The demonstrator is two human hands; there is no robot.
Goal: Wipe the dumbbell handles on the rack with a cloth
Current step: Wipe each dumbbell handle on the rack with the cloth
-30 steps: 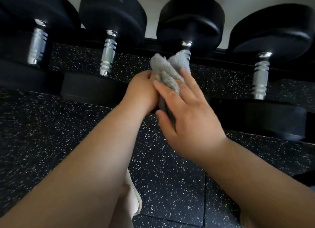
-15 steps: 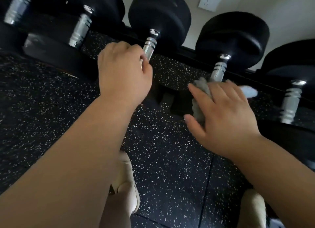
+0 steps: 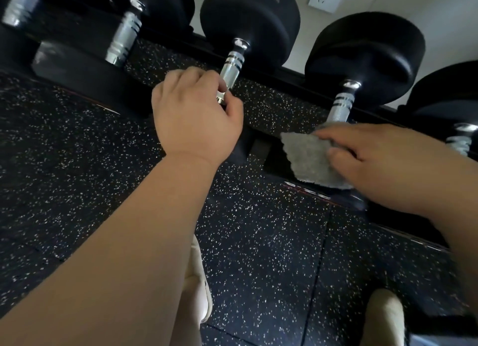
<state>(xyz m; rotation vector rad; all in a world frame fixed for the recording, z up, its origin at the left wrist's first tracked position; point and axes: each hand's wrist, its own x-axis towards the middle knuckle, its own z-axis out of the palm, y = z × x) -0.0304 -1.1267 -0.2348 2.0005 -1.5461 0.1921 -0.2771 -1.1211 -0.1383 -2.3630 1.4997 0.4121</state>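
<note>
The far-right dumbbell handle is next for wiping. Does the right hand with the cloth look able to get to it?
Probably yes: the right hand, gripping the cloth, sits just beside that far-right handle, with nothing visible between them.

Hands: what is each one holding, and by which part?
Left hand grips the near end of a dumbbell handle. Right hand holds the grey cloth by its right side, over the neighbouring handle.
</note>
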